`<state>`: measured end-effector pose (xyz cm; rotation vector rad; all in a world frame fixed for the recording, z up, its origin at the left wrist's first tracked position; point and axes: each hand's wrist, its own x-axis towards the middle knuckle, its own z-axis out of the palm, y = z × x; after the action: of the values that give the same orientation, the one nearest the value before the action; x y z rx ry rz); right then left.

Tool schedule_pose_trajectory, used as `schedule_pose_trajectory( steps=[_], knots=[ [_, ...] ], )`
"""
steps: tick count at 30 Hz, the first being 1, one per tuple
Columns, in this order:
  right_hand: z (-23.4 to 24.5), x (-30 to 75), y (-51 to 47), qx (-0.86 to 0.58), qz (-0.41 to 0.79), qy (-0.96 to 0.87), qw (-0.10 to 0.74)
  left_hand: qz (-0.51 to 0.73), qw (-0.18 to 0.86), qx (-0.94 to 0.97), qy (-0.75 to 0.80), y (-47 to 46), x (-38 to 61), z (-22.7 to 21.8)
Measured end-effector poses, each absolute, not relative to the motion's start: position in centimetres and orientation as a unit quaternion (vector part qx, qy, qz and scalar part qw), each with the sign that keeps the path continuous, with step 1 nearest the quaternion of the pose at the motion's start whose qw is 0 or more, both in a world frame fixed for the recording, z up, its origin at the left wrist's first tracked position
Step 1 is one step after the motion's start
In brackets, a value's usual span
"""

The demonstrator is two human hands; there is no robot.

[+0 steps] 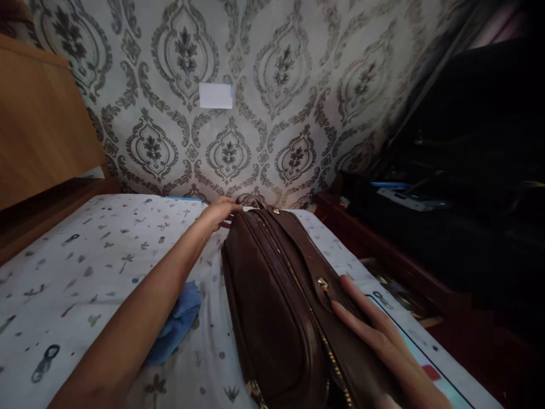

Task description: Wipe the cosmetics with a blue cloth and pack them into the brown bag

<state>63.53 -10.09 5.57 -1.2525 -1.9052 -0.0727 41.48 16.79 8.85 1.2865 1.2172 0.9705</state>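
A brown leather bag (268, 307) with gold zippers lies lengthwise on a patterned white sheet. At its far end, my left hand (221, 213) grips the corner beside the bag's carry handle (251, 201); some fingertips are hidden behind the leather. My right hand (378, 335) rests on the right side of the bag, fingers stretched out along it near a gold stud (322, 284). A long zipper (293, 272) runs along the top and looks parted at the near end. Under my left forearm is a crumpled blue cloth (181, 324).
The white sheet (106, 272) covers the surface around the bag. A phone or tablet with a lit screen (443, 369) lies beside my right hand. Wooden furniture (46, 125) stands at left, a patterned wall (230, 130) behind, and dark items (460, 170) at right.
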Motion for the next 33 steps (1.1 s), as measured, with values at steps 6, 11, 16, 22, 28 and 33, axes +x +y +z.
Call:
schedule_pose_trajectory(
  steps=[6, 11, 16, 22, 28, 33],
  knots=[
    [5.2, 63.5, -9.9, -0.499, -0.023, -0.755, 0.424, 0.454, 0.435, 0.582, 0.516, 16.2, 42.1, 9.5],
    [4.5, 63.7, -9.6, -0.491, -0.039, -0.747, 0.446, 0.510, 0.346, 0.619, 0.487, 15.3, 42.7, 9.9],
    [4.0, 63.9, -9.5, -0.486, -0.040, -0.749, 0.448, 0.522, 0.304, 0.652, 0.457, 13.7, 42.8, 10.6],
    [4.0, 64.0, -9.4, -0.476, -0.032, -0.754, 0.451, 0.452, 0.346, 0.673, 0.472, 14.2, 43.1, 12.6],
    [4.2, 63.9, -9.2, -0.469, -0.035, -0.750, 0.465, 0.286, 0.394, 0.695, 0.529, 17.5, 45.1, 15.1],
    [4.0, 63.9, -9.2, -0.468, -0.027, -0.752, 0.464, 0.191, 0.368, 0.711, 0.569, 18.7, 46.6, 15.4]
  ],
)
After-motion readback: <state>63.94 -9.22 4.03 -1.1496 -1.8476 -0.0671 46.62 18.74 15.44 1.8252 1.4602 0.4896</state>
